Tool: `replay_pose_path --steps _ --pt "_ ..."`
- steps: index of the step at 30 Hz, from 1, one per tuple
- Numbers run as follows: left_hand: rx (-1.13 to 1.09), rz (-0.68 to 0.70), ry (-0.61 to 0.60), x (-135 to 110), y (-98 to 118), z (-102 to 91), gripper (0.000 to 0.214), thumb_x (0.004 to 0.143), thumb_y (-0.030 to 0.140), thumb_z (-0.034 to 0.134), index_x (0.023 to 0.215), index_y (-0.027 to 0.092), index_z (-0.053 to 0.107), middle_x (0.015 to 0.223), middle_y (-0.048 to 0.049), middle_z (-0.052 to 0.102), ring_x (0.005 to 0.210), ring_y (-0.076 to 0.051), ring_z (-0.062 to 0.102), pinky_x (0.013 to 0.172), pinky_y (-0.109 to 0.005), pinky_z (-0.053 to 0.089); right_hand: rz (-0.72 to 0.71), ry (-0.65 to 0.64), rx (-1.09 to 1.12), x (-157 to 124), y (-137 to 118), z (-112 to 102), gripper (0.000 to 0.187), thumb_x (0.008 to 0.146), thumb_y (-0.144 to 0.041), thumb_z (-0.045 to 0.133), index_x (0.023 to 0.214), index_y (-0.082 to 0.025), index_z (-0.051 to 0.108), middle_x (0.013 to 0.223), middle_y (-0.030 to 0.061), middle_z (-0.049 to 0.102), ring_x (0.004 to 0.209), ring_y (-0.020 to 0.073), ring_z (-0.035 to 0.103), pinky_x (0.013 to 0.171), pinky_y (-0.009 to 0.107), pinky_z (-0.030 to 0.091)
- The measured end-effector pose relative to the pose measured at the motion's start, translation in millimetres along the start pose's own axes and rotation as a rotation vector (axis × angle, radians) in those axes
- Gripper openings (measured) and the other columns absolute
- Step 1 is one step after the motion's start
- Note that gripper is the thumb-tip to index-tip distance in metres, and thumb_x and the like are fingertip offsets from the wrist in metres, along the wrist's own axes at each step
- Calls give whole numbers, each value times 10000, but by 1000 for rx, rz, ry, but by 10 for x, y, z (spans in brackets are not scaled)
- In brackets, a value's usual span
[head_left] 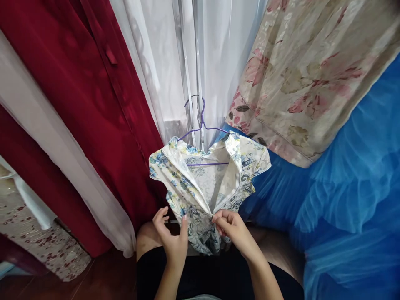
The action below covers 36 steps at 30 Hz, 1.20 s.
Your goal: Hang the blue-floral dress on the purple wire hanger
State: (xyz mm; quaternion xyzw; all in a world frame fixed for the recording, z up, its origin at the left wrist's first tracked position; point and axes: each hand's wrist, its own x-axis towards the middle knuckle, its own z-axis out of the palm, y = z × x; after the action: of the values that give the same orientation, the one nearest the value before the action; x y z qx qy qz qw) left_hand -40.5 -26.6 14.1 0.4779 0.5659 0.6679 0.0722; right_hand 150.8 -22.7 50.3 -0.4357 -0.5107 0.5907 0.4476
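A small floral dress [176, 177], white with blue and yellow flowers, hangs on a purple hanger [203, 121] in front of me. Its zipper [200, 196] is undone from the neckline down, so the two edges spread into a V and the pale lining shows. At the bottom of that V, my right hand [229, 225] pinches the zipper pull, which its fingers mostly hide. My left hand [173, 237] is at the dress's left side, thumb and fingers apart, the thumb close to or touching the fabric; nothing is in its grasp.
Long dark red cloth [103, 104] and white cloth [215, 50] hang behind. On the right are a pink-flowered beige garment [296, 79] and blue tulle [337, 187]. A sequined garment [46, 237] hangs low at the left above the reddish floor [103, 279]. My knees flank the dress.
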Motion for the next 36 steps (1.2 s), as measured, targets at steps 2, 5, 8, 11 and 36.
replay_pose_path --steps 2,5,8,11,36 --pt "-16 89 -181 -55 114 41 397 812 265 726 1177 236 574 1216 -104 593 1170 -283 579 1023 -405 458 1 -14 19 -1 2 47 228 869 -363 615 750 -169 603 498 -44 511 462 101 399 502 242 278" --pt "-96 37 -531 -188 266 169 193 858 196 633 1043 247 616 1025 -62 661 1010 -247 638 928 -359 496 4 -25 46 -19 -24 91 177 842 -315 615 754 -161 616 496 -44 516 459 94 406 497 233 276" --pt "-126 -49 -599 -288 331 277 60 897 200 574 928 248 593 874 -29 658 859 -220 645 810 -321 504 12 -25 54 -52 -74 84 188 828 -320 624 732 -158 619 493 -37 523 454 90 392 493 232 268" --pt "-142 -43 -624 -286 337 298 100 913 224 560 814 233 566 779 -19 606 773 -206 619 751 -302 484 37 -8 81 -92 -115 52 232 818 -359 652 722 -149 629 500 -25 533 454 85 378 487 228 255" --pt "-81 208 -716 86 193 268 39 930 192 596 904 196 568 868 -26 603 842 -168 595 789 -267 464 -477 201 113 703 -1653 71 127 743 -277 657 728 -153 681 444 -65 484 426 71 358 455 222 228"
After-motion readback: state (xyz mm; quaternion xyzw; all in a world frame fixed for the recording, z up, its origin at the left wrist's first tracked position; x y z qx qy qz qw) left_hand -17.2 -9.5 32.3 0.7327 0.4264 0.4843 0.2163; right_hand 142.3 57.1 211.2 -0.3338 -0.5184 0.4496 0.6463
